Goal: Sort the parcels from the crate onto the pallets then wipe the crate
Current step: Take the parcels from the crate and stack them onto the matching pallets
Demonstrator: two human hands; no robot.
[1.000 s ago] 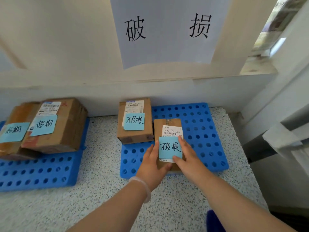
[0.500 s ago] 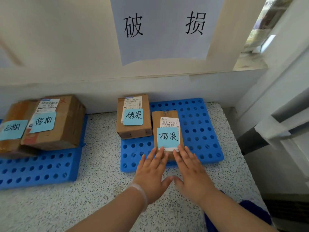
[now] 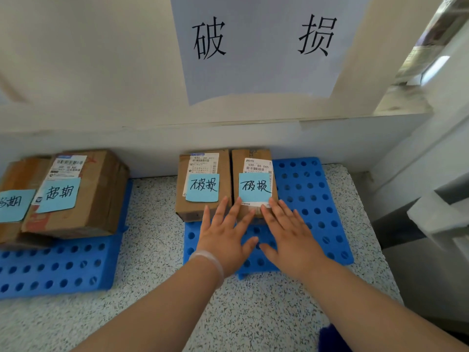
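At the near right edge of the speckled desk (image 3: pixel 152 250) a dark blue fuzzy thing (image 3: pixel 330 337) pokes into view. Beyond it both forearms reach forward over the blue pallet (image 3: pixel 309 199). The left hand (image 3: pixel 224 235) and right hand (image 3: pixel 289 237) lie flat side by side, fingers straight and spread, gripping nothing; their fingertips touch the near end of the narrow parcel (image 3: pixel 237 166). That parcel lies flat on the pallet, long axis running away from the person toward the wall, label and blue note (image 3: pixel 255 186) facing up. Its left side sits tight beside a second parcel (image 3: pixel 190 209) with a similar note, and the left hand's outer fingers overlap this one's near corner. Well apart to the left, two larger boxes (image 3: pixel 96 194) sit on another blue pallet (image 3: pixel 50 270). A paper sign (image 3: pixel 258 47) hangs on the wall above.
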